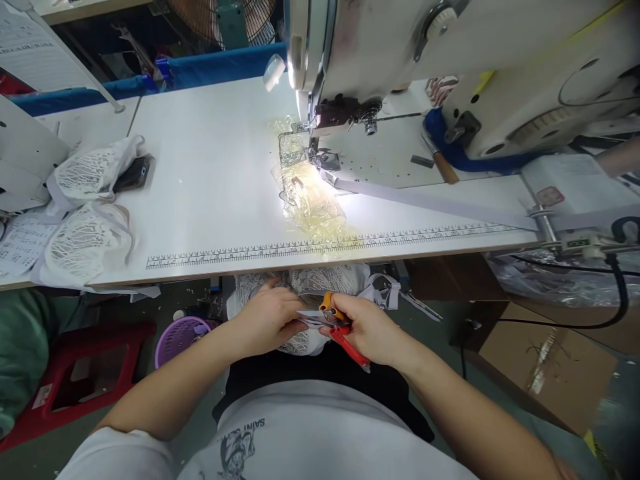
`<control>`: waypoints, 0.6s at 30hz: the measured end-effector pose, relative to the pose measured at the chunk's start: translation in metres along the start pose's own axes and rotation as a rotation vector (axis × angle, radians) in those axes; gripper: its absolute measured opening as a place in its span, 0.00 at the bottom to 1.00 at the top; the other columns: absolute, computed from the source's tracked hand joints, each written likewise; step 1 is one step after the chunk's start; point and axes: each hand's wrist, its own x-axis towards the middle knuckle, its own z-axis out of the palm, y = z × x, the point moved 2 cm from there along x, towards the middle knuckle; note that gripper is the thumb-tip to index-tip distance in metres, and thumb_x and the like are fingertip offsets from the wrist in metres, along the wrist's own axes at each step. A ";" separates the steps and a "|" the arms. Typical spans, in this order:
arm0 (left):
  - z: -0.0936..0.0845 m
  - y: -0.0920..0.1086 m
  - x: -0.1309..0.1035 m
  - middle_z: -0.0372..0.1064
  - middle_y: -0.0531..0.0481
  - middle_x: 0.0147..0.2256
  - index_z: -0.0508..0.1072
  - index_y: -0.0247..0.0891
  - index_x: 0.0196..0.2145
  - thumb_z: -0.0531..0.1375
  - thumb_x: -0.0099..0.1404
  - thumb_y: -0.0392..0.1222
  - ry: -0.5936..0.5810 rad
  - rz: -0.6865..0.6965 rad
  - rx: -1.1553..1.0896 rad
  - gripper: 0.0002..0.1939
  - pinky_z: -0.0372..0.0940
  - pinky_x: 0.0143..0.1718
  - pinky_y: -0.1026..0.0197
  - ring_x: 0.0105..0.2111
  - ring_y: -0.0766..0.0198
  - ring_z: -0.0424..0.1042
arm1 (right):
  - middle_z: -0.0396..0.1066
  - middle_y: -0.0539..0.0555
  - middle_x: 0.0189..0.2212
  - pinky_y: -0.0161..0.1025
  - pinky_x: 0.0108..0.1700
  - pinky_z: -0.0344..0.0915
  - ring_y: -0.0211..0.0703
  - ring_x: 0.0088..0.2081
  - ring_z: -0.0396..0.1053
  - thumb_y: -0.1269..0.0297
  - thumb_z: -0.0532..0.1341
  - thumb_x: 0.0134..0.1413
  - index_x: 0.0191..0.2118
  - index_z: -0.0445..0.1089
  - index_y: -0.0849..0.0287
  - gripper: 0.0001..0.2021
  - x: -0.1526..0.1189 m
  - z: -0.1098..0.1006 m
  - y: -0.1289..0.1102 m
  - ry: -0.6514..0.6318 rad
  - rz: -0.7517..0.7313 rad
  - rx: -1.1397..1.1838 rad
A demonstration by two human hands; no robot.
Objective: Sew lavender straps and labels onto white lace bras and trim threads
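Scissors (345, 340) are held in the right hand (367, 327), blades directed at the left hand (267, 317), above white lace fabric (330, 279) on the lap (310, 367). Left-hand fingers are curled narrow at the blade tips; what they grip cannot be confirmed. Hazard: closing the blades with fingertips this near could cause a cut; slack lace beneath could be nicked. Containers: purple basket (171, 343), holding a pale scrap (201, 329); cardboard box (575, 373), contents not visible.

A sewing workshop. A large sewing machine (380, 47) and white lace pieces (87, 243) share a table (210, 173) with a ruler scale (250, 253).
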 end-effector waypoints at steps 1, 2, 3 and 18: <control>0.000 0.000 0.001 0.70 0.51 0.28 0.71 0.37 0.31 0.55 0.64 0.37 0.000 0.003 -0.009 0.06 0.56 0.50 0.51 0.31 0.64 0.68 | 0.58 0.45 0.22 0.29 0.25 0.54 0.34 0.24 0.55 0.75 0.56 0.43 0.25 0.55 0.57 0.08 0.000 0.001 -0.001 -0.005 -0.001 0.013; 0.000 0.001 0.001 0.70 0.52 0.28 0.71 0.37 0.31 0.55 0.63 0.36 -0.004 0.006 -0.018 0.05 0.55 0.50 0.51 0.31 0.64 0.68 | 0.58 0.45 0.22 0.29 0.25 0.55 0.34 0.24 0.55 0.75 0.56 0.43 0.26 0.56 0.57 0.07 0.001 0.001 -0.002 -0.009 -0.006 0.028; 0.000 0.001 0.002 0.70 0.52 0.28 0.71 0.37 0.31 0.56 0.62 0.35 -0.013 0.008 -0.023 0.05 0.55 0.50 0.51 0.31 0.64 0.68 | 0.59 0.45 0.23 0.29 0.25 0.55 0.34 0.24 0.55 0.76 0.55 0.42 0.27 0.57 0.57 0.07 0.002 0.002 -0.003 -0.011 -0.014 0.040; -0.052 0.012 0.001 0.72 0.51 0.26 0.71 0.40 0.26 0.59 0.61 0.42 -0.144 0.297 0.123 0.08 0.48 0.54 0.49 0.40 0.57 0.66 | 0.61 0.49 0.26 0.33 0.26 0.58 0.37 0.26 0.57 0.66 0.56 0.50 0.25 0.50 0.55 0.10 -0.043 -0.023 -0.025 -0.158 0.003 -0.044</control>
